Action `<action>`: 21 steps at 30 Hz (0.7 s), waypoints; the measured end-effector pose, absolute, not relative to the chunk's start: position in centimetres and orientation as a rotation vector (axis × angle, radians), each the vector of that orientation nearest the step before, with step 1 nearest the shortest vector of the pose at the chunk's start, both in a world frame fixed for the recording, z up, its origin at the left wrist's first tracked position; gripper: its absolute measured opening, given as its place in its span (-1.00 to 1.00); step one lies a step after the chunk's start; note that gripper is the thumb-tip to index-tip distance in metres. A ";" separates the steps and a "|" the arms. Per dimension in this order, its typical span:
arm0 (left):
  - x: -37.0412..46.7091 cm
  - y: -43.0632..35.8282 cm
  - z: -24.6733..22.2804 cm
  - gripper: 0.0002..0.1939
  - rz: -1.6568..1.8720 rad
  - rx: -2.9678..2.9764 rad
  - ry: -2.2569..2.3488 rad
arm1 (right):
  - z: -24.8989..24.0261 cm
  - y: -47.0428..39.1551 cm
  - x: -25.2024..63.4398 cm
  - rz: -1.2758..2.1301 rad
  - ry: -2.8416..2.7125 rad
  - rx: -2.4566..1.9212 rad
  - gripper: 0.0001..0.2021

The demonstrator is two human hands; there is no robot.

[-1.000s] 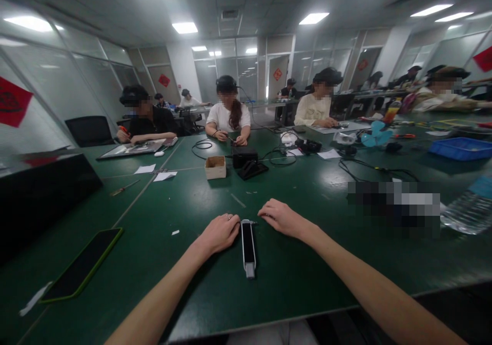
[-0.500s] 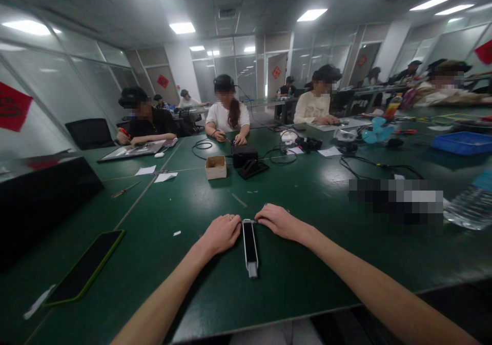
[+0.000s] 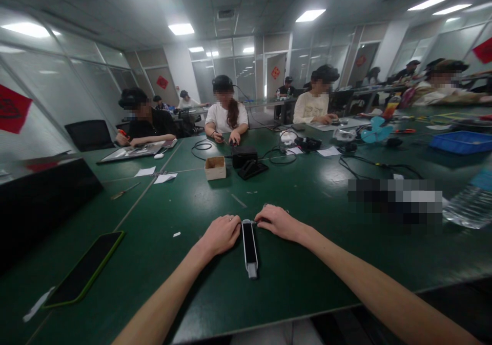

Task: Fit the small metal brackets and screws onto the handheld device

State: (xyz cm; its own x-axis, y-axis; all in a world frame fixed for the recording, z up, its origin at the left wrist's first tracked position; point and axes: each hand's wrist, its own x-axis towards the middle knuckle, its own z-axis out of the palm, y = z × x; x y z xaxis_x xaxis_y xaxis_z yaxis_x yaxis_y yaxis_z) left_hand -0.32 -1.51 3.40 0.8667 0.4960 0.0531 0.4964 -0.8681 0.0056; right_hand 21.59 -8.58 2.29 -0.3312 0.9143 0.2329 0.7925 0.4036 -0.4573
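Green table; box beyond device; phone left.

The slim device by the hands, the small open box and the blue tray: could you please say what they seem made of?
Slim device: probably plastic, from its smooth pale rim; the black face is unclear. Small open box: likely matte cardboard, with pale walls and brown inside. Blue tray: probably smooth plastic, evenly coloured.

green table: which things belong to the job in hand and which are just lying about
Job in hand, apparently: black-and-white device, by left hand and right hand.
Lying about, seemingly: green-edged phone, screwdriver, small box, clear bottle.
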 end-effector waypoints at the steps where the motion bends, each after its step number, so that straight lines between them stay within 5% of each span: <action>1: -0.3 -1.5 3.4 -0.77 -0.084 -3.029 -0.805 | 2.3 -8.6 21.6 0.362 -2.216 -1.458 -0.84; 21: -0.3 -1.7 3.6 -0.77 -0.060 -3.013 -0.812 | 2.8 -8.8 21.3 0.357 -2.202 -1.440 -0.82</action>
State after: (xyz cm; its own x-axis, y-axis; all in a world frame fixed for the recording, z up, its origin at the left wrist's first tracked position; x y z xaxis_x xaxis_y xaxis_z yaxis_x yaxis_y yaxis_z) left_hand -0.31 -1.68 3.60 0.8640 0.5017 0.0423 0.5025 -0.8646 -0.0095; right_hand 21.28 -8.84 2.81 -0.3299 0.9101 0.2508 0.7843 0.4121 -0.4637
